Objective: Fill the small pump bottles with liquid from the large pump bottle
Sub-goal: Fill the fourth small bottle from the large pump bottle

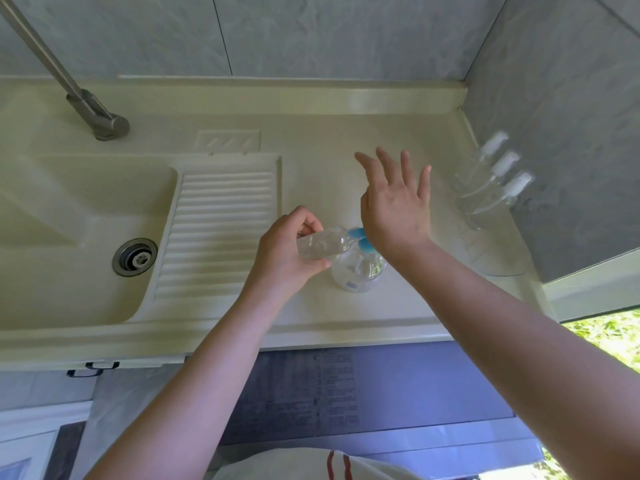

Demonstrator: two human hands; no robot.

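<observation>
The large clear pump bottle (358,273) with a blue pump head (366,246) stands on the cream counter (311,188). My left hand (287,251) grips a small clear bottle (322,244), tilted on its side with its mouth at the blue nozzle. The heel of my right hand (394,206) rests on the pump head, its fingers spread straight and pointing away. Three small pump bottles with white tops (491,181) stand in a row by the right wall.
A sink basin (69,216) with a metal drain (134,257) lies at the left, beside a ribbed draining board (218,230). A steel tap (97,116) rises at the back left. Tiled walls close the back and right. The counter's front edge is near me.
</observation>
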